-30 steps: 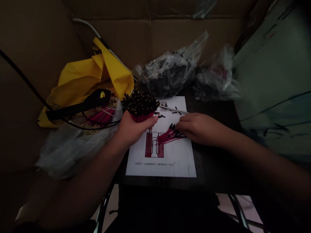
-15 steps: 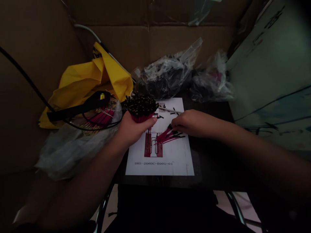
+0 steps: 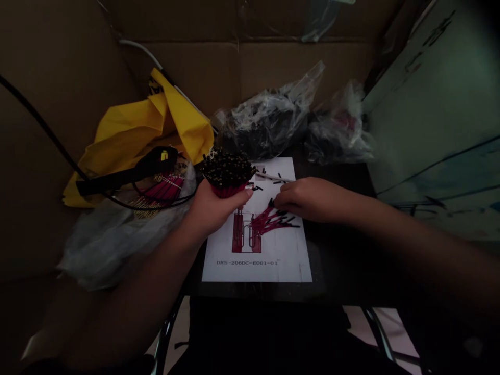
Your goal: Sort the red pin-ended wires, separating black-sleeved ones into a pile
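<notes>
The bundle (image 3: 227, 176) is clasped in the left hand (image 3: 209, 211) and loose wires (image 3: 269, 220) fan over the paper (image 3: 269, 272) beside the right hand (image 3: 299, 198), curled so I cannot tell what it pinches, both lots red with black ends.

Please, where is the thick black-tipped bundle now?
In the head view, the bundle is just left of centre, in the left hand, beside the yellow material.
</notes>
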Available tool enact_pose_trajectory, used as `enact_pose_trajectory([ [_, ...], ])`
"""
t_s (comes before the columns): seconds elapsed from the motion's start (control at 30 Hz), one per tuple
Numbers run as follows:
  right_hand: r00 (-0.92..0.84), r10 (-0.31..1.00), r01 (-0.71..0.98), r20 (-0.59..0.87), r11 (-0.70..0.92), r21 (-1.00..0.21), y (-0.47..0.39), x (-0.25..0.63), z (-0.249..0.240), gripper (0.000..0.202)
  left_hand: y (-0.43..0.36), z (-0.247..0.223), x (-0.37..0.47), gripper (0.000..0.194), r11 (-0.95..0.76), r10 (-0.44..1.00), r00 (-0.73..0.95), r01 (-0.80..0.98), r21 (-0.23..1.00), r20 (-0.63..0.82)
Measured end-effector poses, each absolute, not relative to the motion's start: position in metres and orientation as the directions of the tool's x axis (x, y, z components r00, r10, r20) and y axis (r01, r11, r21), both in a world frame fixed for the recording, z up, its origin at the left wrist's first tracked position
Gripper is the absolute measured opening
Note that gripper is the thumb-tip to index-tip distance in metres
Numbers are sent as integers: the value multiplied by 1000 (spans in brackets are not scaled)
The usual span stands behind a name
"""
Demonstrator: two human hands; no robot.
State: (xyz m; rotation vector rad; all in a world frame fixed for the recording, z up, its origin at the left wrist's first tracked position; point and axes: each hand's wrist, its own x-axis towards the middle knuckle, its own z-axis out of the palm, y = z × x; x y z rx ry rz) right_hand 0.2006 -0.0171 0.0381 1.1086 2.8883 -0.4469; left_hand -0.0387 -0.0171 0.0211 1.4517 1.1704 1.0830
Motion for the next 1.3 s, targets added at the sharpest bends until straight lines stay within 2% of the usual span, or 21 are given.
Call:
enact_pose_trajectory([
  [0.27,-819,567,572,-85,819,-46,-20,194,39,12,-15,16,-41,25,-76,990,131,170,983,54],
  [0.5,-838,544,543,-46,839,20,-30,194,37,10,-16,18,-42,29,-85,989,134,200,976,59],
  [0.7,-817,577,575,-17,816,54,-44,204,50,15,-19,19,-42,31,-189,966,216,222,956,141],
  [0.87,-788,615,615,25,786,68,-53,218,59,17,-22,21,-42,32,-208,943,307,248,946,127],
  [1.03,-751,637,648,174,762,11,-59,222,73,17,-23,21,-40,33,-179,939,333,253,951,88],
  [1.2,-716,633,655,294,755,-31,-60,218,82,15,-22,22,-38,37,-62,955,297,141,988,17],
  [1.3,-708,625,647,328,760,-52,-55,213,83,13,-21,26,-38,32,16,924,379,69,998,-41],
])
